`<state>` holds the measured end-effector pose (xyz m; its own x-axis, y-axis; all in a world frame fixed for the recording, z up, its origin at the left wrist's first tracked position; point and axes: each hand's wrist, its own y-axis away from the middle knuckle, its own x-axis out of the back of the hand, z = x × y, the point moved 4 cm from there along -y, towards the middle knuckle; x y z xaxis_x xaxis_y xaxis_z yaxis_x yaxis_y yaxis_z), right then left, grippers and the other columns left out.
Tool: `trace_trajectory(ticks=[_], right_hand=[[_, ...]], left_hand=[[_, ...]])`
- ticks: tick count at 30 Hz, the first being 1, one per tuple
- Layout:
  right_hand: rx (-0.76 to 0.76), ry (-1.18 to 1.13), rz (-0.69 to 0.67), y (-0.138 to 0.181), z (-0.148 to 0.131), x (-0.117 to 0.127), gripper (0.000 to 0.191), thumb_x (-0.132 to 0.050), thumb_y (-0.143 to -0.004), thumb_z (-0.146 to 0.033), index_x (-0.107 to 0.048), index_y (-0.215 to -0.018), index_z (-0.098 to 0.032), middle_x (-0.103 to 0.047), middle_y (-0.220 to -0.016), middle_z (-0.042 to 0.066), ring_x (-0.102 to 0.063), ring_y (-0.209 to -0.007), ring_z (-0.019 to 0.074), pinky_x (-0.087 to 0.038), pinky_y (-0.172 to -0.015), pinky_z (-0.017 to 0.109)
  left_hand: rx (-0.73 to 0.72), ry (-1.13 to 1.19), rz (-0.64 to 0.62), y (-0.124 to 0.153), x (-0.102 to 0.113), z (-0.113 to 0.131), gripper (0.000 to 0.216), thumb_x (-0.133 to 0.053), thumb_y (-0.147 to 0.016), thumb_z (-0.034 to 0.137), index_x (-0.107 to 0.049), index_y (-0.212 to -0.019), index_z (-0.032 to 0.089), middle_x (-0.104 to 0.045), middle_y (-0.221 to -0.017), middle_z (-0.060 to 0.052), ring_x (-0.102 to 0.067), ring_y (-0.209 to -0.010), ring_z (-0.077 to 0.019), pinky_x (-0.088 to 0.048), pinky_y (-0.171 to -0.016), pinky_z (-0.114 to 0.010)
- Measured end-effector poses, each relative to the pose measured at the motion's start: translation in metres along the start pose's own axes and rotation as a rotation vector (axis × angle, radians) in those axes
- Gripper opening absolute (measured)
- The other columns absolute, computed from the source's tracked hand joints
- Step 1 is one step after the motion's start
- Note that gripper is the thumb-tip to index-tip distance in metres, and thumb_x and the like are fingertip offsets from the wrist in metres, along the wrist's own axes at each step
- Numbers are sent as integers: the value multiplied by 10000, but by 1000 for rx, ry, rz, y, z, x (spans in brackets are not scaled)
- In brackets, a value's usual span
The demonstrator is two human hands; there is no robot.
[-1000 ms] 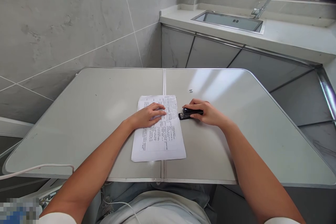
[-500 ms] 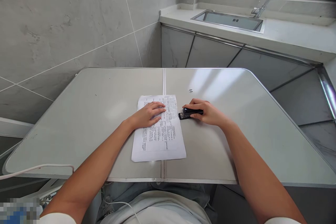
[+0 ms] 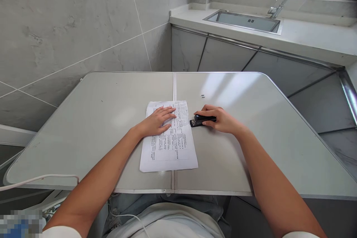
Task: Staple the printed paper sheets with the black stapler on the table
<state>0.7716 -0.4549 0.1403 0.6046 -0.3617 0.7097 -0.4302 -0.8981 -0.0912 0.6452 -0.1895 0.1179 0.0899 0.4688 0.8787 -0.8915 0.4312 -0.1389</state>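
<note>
Hands well apart: left hand palm down on the printed paper, fingers laid out and gripping nothing; right hand closed round the black stapler, whose nose sits at the paper's right edge, though from my remote post I cannot tell whether they touch; paper lies across the middle seam of the table; to hold this well, I judge, the left palm wants light, even pressure so nothing slides or creases; the right wants a firm wrap, stapler square to the edge, fingertips clear of the nose; my count: two hands, one stapler, one top sheet (any beneath, I cannot tell), two tiny strips beyond the stapler, too small to name; farther out, one table, one sink, one faucet.
</note>
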Motion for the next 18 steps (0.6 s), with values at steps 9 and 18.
trace_trajectory(ticks=[9,18], right_hand=[[-5,2,-9,0,0,0,405,-599,-941,-292,-691,-1334,-323,-657,-1110,80,-654,-925,241,-542,-829,383],[6,6,-12,1,-1,0,396,-590,-945,-294,-691,-1328,-315,-658,-1099,81,-653,-927,240,-540,-835,384]], left_hand=[[11,5,-18,0,-1,0,419,-506,-1012,305,-558,-1424,253,-401,-1633,-91,-333,-1533,-294,-210,-1278,-585],[0,-6,-6,-1,0,0,416,-512,-1006,286,-555,-1419,256,-419,-1620,-97,-378,-1507,-292,-222,-1274,-581]])
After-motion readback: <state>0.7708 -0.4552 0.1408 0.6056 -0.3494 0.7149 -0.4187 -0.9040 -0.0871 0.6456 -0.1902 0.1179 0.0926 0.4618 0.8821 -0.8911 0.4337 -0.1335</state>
